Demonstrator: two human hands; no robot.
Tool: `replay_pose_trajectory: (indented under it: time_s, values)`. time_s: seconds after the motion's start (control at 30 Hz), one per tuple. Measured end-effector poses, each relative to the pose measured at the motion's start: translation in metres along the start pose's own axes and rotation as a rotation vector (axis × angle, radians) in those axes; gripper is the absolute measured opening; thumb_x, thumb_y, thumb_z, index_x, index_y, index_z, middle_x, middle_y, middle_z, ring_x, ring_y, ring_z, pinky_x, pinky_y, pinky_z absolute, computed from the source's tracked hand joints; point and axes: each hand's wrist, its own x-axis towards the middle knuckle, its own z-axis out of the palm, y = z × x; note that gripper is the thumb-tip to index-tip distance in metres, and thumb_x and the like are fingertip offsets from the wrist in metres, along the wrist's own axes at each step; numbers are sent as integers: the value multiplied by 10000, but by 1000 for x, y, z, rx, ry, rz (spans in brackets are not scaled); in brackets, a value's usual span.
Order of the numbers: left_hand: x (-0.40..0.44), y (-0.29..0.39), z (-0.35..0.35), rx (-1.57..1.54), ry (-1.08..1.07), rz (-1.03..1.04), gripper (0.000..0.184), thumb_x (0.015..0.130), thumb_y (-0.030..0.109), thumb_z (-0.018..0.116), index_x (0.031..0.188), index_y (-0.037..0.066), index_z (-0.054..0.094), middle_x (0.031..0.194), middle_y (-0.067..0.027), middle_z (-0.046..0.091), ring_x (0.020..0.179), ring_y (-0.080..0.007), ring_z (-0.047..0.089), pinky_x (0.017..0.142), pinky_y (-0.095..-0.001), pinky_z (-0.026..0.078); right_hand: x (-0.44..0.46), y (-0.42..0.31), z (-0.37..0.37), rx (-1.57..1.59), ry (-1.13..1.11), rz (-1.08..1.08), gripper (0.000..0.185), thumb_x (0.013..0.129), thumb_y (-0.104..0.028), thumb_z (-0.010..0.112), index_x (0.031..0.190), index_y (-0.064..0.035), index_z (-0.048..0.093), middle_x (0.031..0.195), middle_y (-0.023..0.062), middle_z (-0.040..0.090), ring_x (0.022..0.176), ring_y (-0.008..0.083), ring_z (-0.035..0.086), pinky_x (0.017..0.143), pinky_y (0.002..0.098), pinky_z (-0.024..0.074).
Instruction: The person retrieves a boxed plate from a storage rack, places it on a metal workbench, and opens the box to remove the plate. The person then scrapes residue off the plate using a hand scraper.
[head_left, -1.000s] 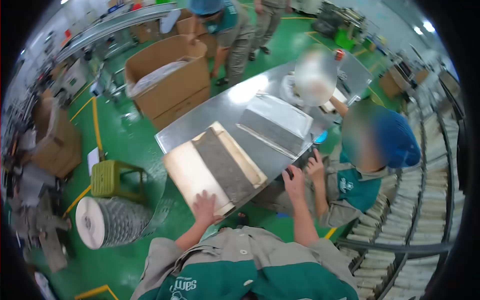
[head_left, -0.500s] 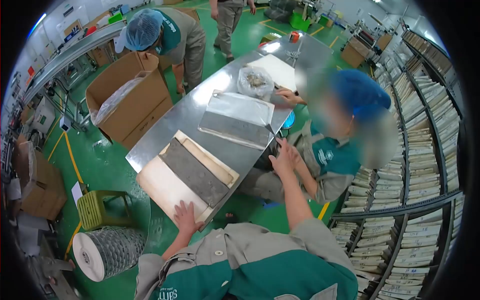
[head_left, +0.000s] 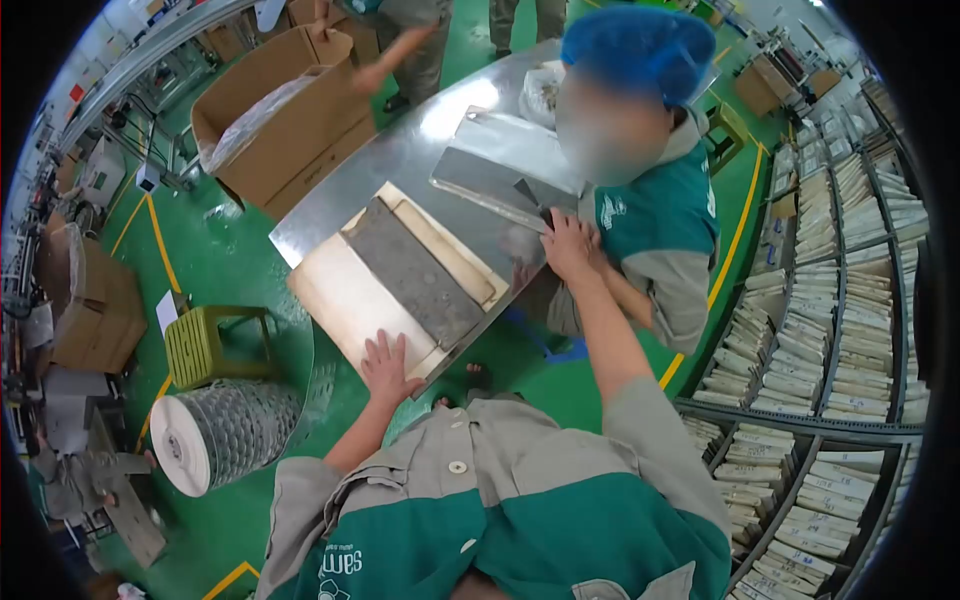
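Note:
My left hand (head_left: pixel 388 370) lies flat, fingers spread, on a cream board (head_left: pixel 355 295) at the table's near corner. A dark grey rectangular sheet (head_left: pixel 415 270) rests on that board. In my right hand (head_left: pixel 568 248) is a scraper (head_left: pixel 528 193), its flat blade pointing up and left, with the handle mostly hidden in my fingers. Beyond the blade lies a second board (head_left: pixel 505 165), part grey and part shiny silver. A seated co-worker's forearm (head_left: pixel 622 288) reaches close to my right hand; whether they touch, I cannot tell.
The metal table (head_left: pixel 330 205) runs away from me. A co-worker in a blue cap (head_left: pixel 640 50) sits at its right side. To the left stand a large cardboard box (head_left: pixel 290 125), a green stool (head_left: pixel 215 345) and a roll (head_left: pixel 225 435). Racks of boards (head_left: pixel 780 330) line the right.
The view has shifted downward and right. The seated co-worker leans further over the table, covering part of the plastic bag. My right hand keeps the scraper; my left stays on the board.

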Motion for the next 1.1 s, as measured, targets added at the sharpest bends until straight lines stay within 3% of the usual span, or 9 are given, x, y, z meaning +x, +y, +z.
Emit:
replay_pose_trajectory:
  time_s: [0.07, 0.17, 0.37, 0.53, 0.63, 0.7, 0.83, 1.03, 1.1]
  values:
    - [1, -1, 0, -10, 3, 11, 1108, 546, 425, 842, 1465, 220, 257, 1528, -201, 110, 1357, -510, 142, 961, -672, 293, -4, -17, -13, 35, 60, -3, 398, 787, -345, 660, 1125, -160, 560, 1132, 116, 541, 1109, 365, 452, 932, 534, 313]
    - [0, -3, 5, 5, 37, 25, 1130, 544, 435, 838, 1475, 216, 237, 1539, -195, 85, 1370, -500, 126, 962, -668, 299, -10, -47, -35, -20, 66, -79, 323, 762, -355, 686, 986, -137, 604, 1063, 100, 546, 1074, 336, 472, 949, 506, 299]
    - [0, 6, -13, -20, -66, -4, 1061, 587, 393, 835, 1460, 186, 269, 1527, -208, 109, 1359, -520, 126, 977, -678, 279, -26, -70, -56, 187, 191, -270, 259, 775, -315, 665, 931, -118, 605, 1026, 69, 566, 1077, 279, 498, 1010, 581, 219]
    - [3, 4, -11, -32, -47, 21, 1063, 564, 369, 852, 1447, 174, 294, 1515, -223, 124, 1346, -541, 136, 944, -683, 305, -50, -77, -76, 108, 163, -486, 243, 737, -302, 666, 884, -117, 614, 877, 69, 626, 987, 284, 545, 964, 548, 298]
    - [4, 4, -11, -24, -45, 19, 1069, 554, 371, 857, 1445, 172, 299, 1512, -227, 129, 1345, -538, 142, 943, -681, 306, -79, -94, -96, 68, -172, -446, 231, 763, -271, 656, 874, -82, 586, 878, 131, 625, 922, 322, 577, 897, 527, 364]
    - [3, -4, 1, -57, -23, 30, 1107, 561, 391, 846, 1469, 196, 244, 1531, -220, 82, 1347, -551, 115, 959, -704, 276, -101, -92, -72, 463, -346, -333, 253, 804, -255, 649, 914, -45, 558, 878, 165, 622, 887, 357, 592, 837, 445, 436]
    - [0, -5, 1, -85, 46, 60, 1078, 562, 419, 836, 1455, 180, 281, 1526, -221, 101, 1353, -536, 119, 961, -693, 279, -154, -88, -47, 604, -389, -98, 294, 863, -252, 614, 1017, -25, 512, 948, 204, 600, 903, 386, 578, 764, 432, 452]
    - [-3, -2, -10, -121, 52, 49, 870, 645, 449, 767, 1379, 144, 412, 1501, -205, 205, 1362, -491, 153, 983, -680, 257, -208, -31, 19, 646, -355, 233, 390, 851, -421, 608, 969, -74, 474, 855, 204, 604, 835, 415, 577, 714, 458, 453]
    - [1, 6, -11, -122, 120, 105, 786, 677, 415, 753, 1341, 124, 449, 1474, -202, 263, 1352, -487, 181, 990, -656, 269, -211, -25, 25, 758, -333, 231, 360, 851, -342, 622, 1005, -47, 485, 839, 140, 586, 758, 280, 589, 669, 394, 465]
